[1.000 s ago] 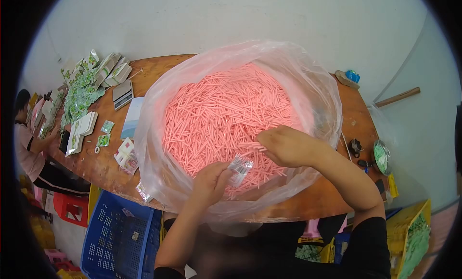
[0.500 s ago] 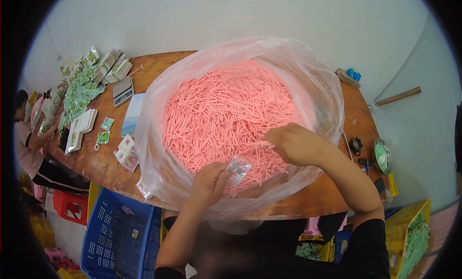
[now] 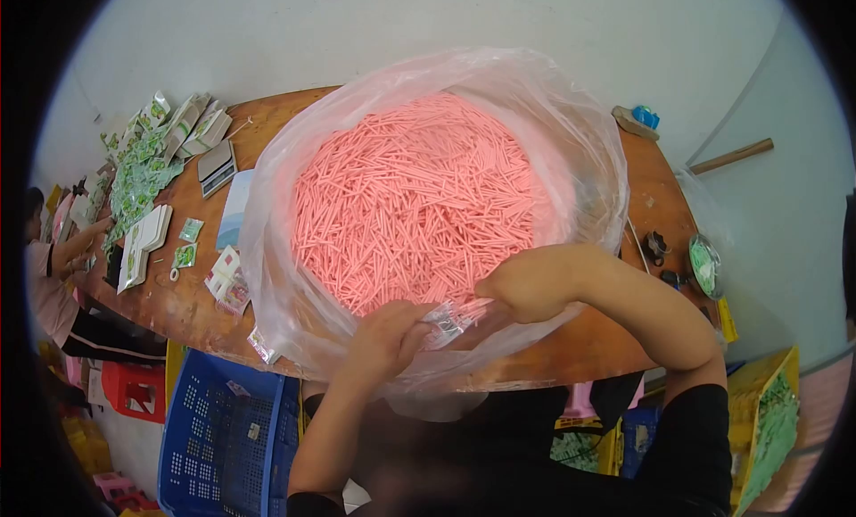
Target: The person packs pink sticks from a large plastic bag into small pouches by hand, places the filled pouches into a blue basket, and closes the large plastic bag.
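Watching the head feed remotely: pink sticks point(image 3: 406, 205) heaped in a big translucent bag point(image 3: 593, 173), spread open on the wooden table point(image 3: 660, 187). Left hand point(image 3: 386, 337) pinches a small shiny packet point(image 3: 443, 324) between thumb and fingers, over the near side of the heap. Right hand point(image 3: 533, 285) is closed on a small bunch point(image 3: 479, 308) of those sticks, ends pointing at the packet's far edge; whether any tips sit inside, I can't tell. I judge the sticks very light, fairly stiff and smooth, apt to slide past one another and maybe kink or snap under a hard squeeze. I'd take them loosely around mid-length, ends level. Packet looks thin, limp and slick, more likely to crumple than tear; I'd hold it low on one side, keeping fingers off that far edge.
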Available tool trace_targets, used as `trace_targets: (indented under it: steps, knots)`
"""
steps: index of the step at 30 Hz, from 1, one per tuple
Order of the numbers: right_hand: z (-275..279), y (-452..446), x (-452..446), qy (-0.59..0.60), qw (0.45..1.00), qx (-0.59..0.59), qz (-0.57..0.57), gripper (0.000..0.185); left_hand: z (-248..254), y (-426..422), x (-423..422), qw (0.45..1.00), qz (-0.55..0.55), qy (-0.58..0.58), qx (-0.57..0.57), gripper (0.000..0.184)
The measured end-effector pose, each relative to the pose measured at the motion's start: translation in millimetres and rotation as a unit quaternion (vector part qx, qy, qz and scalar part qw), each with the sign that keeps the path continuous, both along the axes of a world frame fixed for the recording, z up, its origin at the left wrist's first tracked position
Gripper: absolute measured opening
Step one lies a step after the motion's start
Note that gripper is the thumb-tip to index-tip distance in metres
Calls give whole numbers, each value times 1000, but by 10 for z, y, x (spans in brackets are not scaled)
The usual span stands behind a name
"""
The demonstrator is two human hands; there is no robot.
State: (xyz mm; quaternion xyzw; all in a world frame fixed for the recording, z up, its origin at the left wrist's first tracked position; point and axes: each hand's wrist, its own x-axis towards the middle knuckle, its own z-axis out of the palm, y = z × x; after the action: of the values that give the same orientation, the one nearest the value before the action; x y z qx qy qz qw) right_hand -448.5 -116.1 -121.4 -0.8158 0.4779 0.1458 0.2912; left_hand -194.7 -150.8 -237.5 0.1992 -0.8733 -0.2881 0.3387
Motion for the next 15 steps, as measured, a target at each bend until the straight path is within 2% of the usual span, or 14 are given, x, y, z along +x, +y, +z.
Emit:
trace_targets:
  steps: [2,6,11,14,15]
  knots:
    - [41,-39,-6,1,1000,24,18,25,7,11,-4,1000,-15,-11,-9,24]
    - [7,-137,-35,27,995,90,-27,25,11,13,34,999,-37,-24,0,23]
    - [71,-119,-89,-22,1000,4,19,22,-56,2,98,999,-49,-9,20,23]
    - [132,-82,-53,-8,999,39,-33,22,-79,17,99,998,-51,9,39,22]
    - [123,-67,-46,-12,999,27,-15,23,-68,39,86,998,-49,17,40,20]
